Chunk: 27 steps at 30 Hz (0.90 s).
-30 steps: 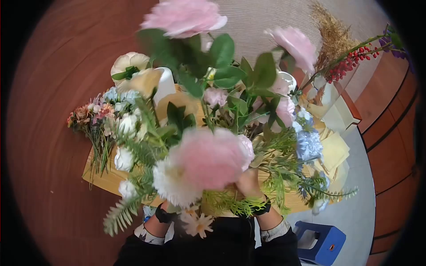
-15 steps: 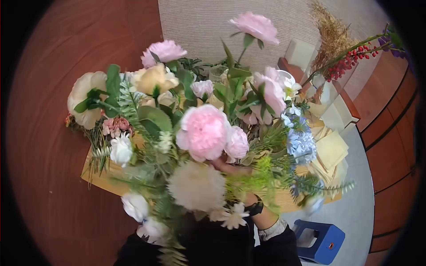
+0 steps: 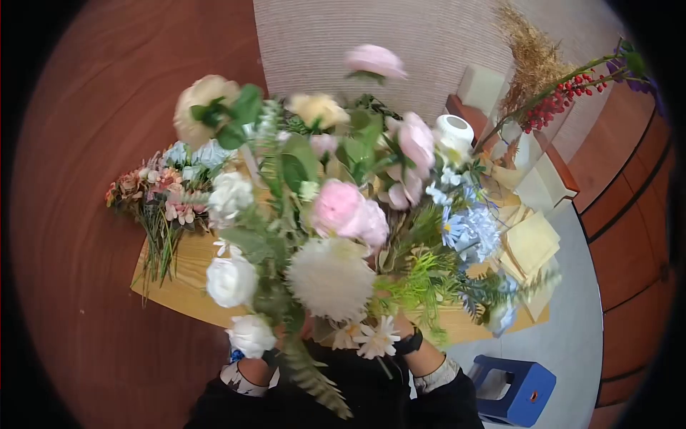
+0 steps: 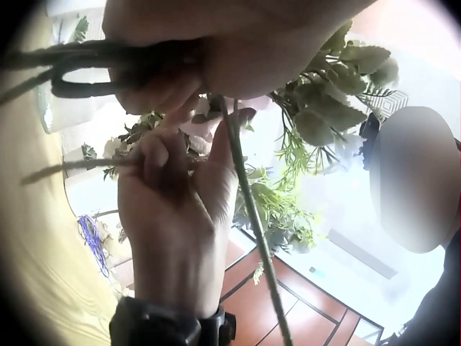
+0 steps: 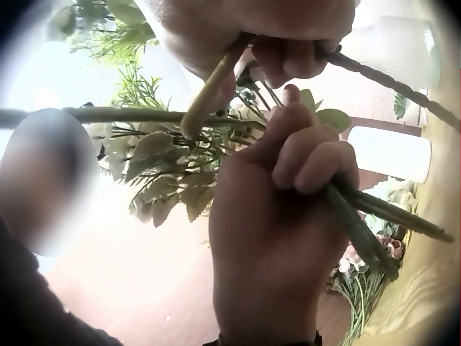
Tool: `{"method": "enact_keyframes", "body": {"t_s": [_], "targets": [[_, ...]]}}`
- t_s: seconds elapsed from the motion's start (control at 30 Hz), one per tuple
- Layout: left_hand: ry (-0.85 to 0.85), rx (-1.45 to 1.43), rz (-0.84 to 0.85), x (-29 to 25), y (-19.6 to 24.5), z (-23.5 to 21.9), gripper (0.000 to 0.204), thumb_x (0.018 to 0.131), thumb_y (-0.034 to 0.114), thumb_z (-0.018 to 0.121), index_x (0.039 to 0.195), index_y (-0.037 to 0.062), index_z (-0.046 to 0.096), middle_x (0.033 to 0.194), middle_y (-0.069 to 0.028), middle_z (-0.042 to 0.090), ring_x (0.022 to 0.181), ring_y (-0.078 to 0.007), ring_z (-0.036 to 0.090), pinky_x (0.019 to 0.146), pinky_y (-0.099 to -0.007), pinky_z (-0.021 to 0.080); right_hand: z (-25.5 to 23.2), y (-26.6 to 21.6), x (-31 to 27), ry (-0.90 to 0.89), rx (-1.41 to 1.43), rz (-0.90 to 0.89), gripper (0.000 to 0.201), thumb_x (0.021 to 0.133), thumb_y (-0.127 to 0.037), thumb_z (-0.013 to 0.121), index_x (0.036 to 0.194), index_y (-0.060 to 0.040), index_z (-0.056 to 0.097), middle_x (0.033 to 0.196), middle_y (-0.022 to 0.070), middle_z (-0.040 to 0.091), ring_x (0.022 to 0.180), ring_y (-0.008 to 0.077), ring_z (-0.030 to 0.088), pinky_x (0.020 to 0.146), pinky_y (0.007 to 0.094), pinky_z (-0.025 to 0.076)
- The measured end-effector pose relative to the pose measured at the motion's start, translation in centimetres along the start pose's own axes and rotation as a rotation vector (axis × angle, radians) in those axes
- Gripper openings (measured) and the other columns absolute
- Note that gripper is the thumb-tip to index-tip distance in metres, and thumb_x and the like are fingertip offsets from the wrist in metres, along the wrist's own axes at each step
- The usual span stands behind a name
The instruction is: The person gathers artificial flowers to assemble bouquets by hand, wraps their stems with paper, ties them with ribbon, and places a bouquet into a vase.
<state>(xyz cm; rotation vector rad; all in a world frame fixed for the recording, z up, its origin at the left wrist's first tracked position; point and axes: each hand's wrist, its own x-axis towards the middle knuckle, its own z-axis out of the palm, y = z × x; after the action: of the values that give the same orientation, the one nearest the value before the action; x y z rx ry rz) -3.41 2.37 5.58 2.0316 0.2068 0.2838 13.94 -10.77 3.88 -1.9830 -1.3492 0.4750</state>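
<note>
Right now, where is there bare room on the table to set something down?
Bare wood shows on the table at left, between the small bunch and white roses. A narrower strip lies at right, between light greens and the front edge. The bouquet crowds the middle; papers crowd the right end.

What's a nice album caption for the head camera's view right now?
Pink peonies, white roses and daisies crowd a lush bouquet above a wooden table, with red berries arching in at right.
</note>
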Motion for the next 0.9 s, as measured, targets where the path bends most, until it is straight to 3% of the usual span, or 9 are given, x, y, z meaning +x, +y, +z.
{"method": "enact_keyframes", "body": {"t_s": [0.03, 0.3, 0.47, 0.5, 0.53, 0.57, 0.67, 0.77, 0.9], "targets": [[0.009, 0.018, 0.000, -1.9, 0.1, -1.0, 0.025, 0.084, 0.021, 0.050, 0.099, 0.0024, 0.055, 0.093, -0.0101, 0.060, 0.085, -0.0250, 0.057, 0.079, -0.0385, 0.045, 0.7, 0.0, -0.4, 0.008, -0.007, -0.013, 0.027, 0.091, -0.028, 0.048, 0.102, -0.0036, 0.054, 0.079, 0.0036, 0.058, 0.075, 0.0166, 0.055, 0.067, 0.0289, 0.042], [0.015, 0.142, -0.037, 3.4, 0.2, -0.6, 0.023, 0.083, 0.021, 0.050, 0.098, 0.0030, 0.055, 0.093, -0.0093, 0.060, 0.084, -0.0247, 0.057, 0.078, -0.0385, 0.045, 3.8, 0.8, -0.3, 0.070, -0.033, -0.050, 0.027, 0.091, -0.027, 0.048, 0.103, -0.0036, 0.053, 0.082, 0.0040, 0.058, 0.078, 0.0172, 0.054, 0.069, 0.0299, 0.042], [0.017, 0.227, -0.029, 2.9, -0.3, 0.5, 0.022, 0.083, 0.020, 0.050, 0.097, 0.0034, 0.055, 0.092, -0.0087, 0.060, 0.084, -0.0246, 0.057, 0.078, -0.0385, 0.045, 6.7, 3.8, -7.0, 0.136, -0.063, -0.080, 0.027, 0.091, -0.026, 0.047, 0.104, -0.0036, 0.053, 0.084, 0.0042, 0.058, 0.080, 0.0176, 0.054, 0.071, 0.0304, 0.042], [0.016, 0.244, -0.030, -1.7, -2.1, 0.5, 0.022, 0.083, 0.020, 0.050, 0.097, 0.0035, 0.055, 0.092, -0.0086, 0.060, 0.083, -0.0245, 0.057, 0.077, -0.0385, 0.045, 7.3, 3.8, -7.2, 0.147, -0.068, -0.085, 0.026, 0.091, -0.026, 0.047, 0.104, -0.0036, 0.053, 0.085, 0.0042, 0.058, 0.081, 0.0177, 0.054, 0.071, 0.0306, 0.042], [0.013, 0.260, -0.030, -2.3, -2.2, 1.1, 0.022, 0.083, 0.020, 0.050, 0.096, 0.0035, 0.055, 0.092, -0.0085, 0.060, 0.083, -0.0245, 0.057, 0.077, -0.0385, 0.045, 7.1, 9.4, -17.4, 0.160, -0.073, -0.088, 0.026, 0.091, -0.026, 0.047, 0.105, -0.0036, 0.052, 0.085, 0.0043, 0.058, 0.081, 0.0177, 0.054, 0.071, 0.0307, 0.042], [0.009, 0.277, -0.028, -4.4, -3.1, 0.9, 0.022, 0.083, 0.020, 0.050, 0.096, 0.0036, 0.055, 0.092, -0.0084, 0.060, 0.083, -0.0244, 0.057, 0.077, -0.0385, 0.045, 7.0, 10.1, -18.2, 0.175, -0.077, -0.089, 0.026, 0.091, -0.025, 0.047, 0.105, -0.0036, 0.052, 0.085, 0.0043, 0.058, 0.081, 0.0178, 0.054, 0.071, 0.0308, 0.042], [0.003, 0.331, -0.019, -6.2, -3.8, 1.8, 0.021, 0.083, 0.019, 0.050, 0.096, 0.0038, 0.055, 0.092, -0.0081, 0.060, 0.083, -0.0243, 0.057, 0.077, -0.0385, 0.044, 8.9, 7.1, -13.4, 0.222, -0.095, -0.103, 0.026, 0.091, -0.025, 0.047, 0.105, -0.0036, 0.052, 0.087, 0.0045, 0.058, 0.083, 0.0180, 0.054, 0.072, 0.0311, 0.041], [0.006, 0.385, -0.011, -1.8, -2.4, 1.3, 0.021, 0.082, 0.019, 0.050, 0.095, 0.0041, 0.056, 0.092, -0.0077, 0.060, 0.082, -0.0242, 0.056, 0.077, -0.0385, 0.044, 8.9, 7.1, -11.9, 0.265, -0.114, -0.123, 0.026, 0.091, -0.024, 0.047, 0.106, -0.0036, 0.052, 0.088, 0.0046, 0.058, 0.084, 0.0182, 0.054, 0.073, 0.0315, 0.041], [0.002, 0.448, -0.010, -7.6, -4.9, 1.3, 0.020, 0.082, 0.019, 0.050, 0.094, 0.0044, 0.056, 0.092, -0.0073, 0.060, 0.082, -0.0241, 0.056, 0.076, -0.0385, 0.044, 9.9, 7.6, -14.2, 0.313, -0.137, -0.139, 0.026, 0.091, -0.024, 0.047, 0.107, -0.0036, 0.052, 0.089, 0.0048, 0.058, 0.085, 0.0185, 0.053, 0.074, 0.0320, 0.041]]}}
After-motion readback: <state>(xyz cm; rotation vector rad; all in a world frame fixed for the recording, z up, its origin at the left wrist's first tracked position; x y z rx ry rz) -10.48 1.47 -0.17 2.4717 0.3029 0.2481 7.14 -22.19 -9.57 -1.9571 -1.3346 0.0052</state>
